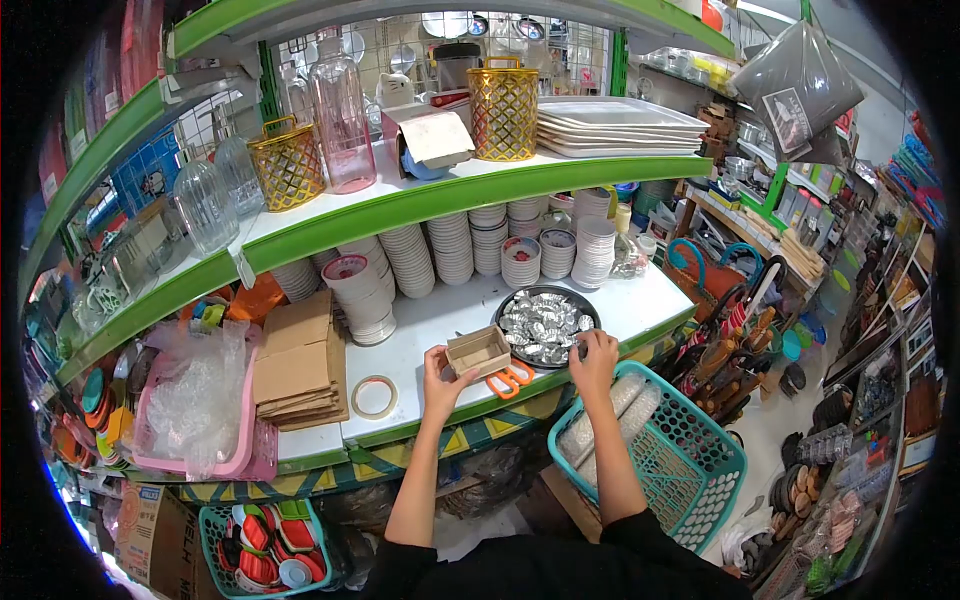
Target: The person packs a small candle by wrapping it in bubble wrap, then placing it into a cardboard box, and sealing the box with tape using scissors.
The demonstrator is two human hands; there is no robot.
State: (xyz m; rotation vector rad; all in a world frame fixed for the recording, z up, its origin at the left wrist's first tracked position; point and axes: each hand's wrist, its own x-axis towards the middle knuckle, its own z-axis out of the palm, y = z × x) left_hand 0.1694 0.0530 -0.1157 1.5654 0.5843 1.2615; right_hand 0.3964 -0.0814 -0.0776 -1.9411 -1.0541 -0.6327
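My left hand [440, 383] is closed on a small open cardboard box [478, 350], its thumb and fingers at the box's left end. The box is tilted so that its bare inside shows. My right hand [595, 362] is at the right rim of a round black tray [597, 306], fingers curled together. What those fingers grip, if anything, I cannot make out. Small shiny fluted metal molds [543, 322] fill the tray in a loose pile. Just below the box, orange-handled scissors [510, 380] lie by the shelf's front edge, their blades partly hidden.
Stacked white bowls [453, 250] line the back of the white shelf. To the left are flattened cardboard [296, 360], a tape roll [374, 397] and a pink basket [250, 440] of plastic wrap. A teal basket [690, 455] with bubble-wrap rolls stands below my right arm.
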